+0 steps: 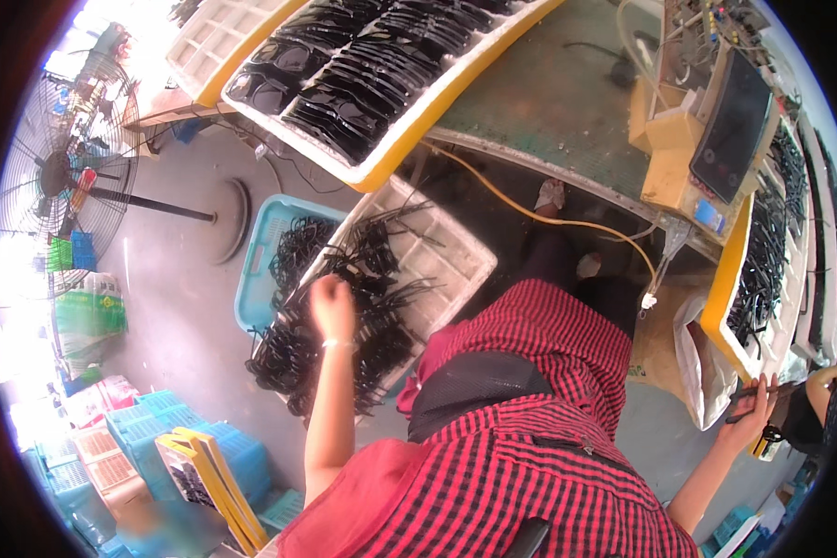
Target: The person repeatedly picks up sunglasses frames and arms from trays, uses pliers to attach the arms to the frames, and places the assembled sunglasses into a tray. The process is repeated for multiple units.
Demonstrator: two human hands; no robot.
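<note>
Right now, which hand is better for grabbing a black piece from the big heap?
Probably the left hand: it is at the heap of slender black pieces. The right hand is far across, beside the yellow-edged tray.

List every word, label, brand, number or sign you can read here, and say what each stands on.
Nothing reads clearly enough to quote.
White-and-green sack, left: print, too blurred to read.
Blue-and-white label on the yellow machine: too small to read.
Dark screen on that machine: no legible text.
Brown bag: small marks, too small to read.
</note>
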